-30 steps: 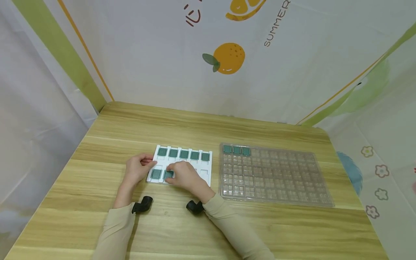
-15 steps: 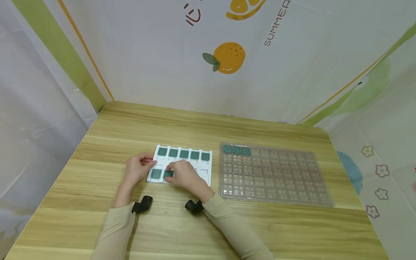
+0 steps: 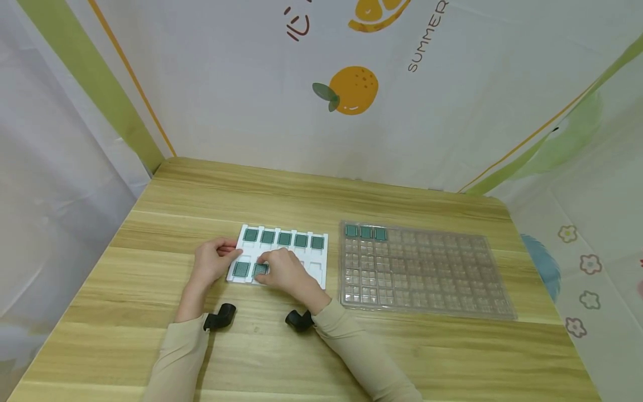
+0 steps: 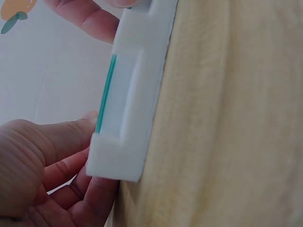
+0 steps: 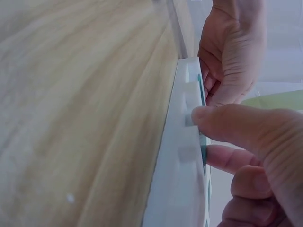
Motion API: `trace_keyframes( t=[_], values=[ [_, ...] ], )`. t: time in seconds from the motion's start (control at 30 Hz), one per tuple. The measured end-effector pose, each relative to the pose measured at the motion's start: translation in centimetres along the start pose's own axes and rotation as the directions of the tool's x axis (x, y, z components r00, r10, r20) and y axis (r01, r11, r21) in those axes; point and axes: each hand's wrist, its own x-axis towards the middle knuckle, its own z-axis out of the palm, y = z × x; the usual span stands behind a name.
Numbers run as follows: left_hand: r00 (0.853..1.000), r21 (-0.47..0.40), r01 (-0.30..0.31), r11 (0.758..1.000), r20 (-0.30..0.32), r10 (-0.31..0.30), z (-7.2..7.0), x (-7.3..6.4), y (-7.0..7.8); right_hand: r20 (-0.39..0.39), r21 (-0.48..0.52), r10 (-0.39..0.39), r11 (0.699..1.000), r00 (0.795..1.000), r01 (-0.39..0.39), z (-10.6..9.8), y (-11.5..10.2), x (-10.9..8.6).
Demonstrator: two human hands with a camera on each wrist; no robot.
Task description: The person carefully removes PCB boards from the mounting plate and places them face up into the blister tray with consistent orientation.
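Plainly, white tray, touching both hands

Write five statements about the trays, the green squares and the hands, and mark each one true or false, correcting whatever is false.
1. The left hand grips the left end of the white tray. True.
2. Three green squares sit in the clear tray. True.
3. The clear tray lies to the left of the white tray. False: it lies to the right.
4. The white tray's far row holds only two squares. False: it holds five green squares.
5. The right hand is over the clear tray. False: it is over the white tray's near row.
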Motion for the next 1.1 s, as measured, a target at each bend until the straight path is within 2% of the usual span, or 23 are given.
trace_keyframes(
  t=[0.23,0.43,0.8,1.1],
  values=[
    [1.0,0.003,-0.021,1.0,-0.009,0.021,0.0,-0.1,0.0,-0.013,-0.017,-0.018,1.0,1.0,0.018,-0.5,0.0,-0.1],
    [1.0,0.001,-0.019,1.0,-0.012,0.019,0.0,-0.1,0.0,-0.04,0.022,-0.036,0.999,0.999,0.037,-1.2,0.7,-0.4],
    [0.999,-0.002,-0.026,1.0,-0.021,0.026,0.2,-0.1,0.0,-0.082,0.085,-0.01,0.996,0.997,0.017,-3.2,3.2,-1.9],
    [0.999,0.007,-0.027,1.0,-0.029,0.028,0.1,-0.2,0.1,-0.124,0.099,0.037,0.995,0.992,-0.025,-4.5,5.2,-3.1]
  ],
)
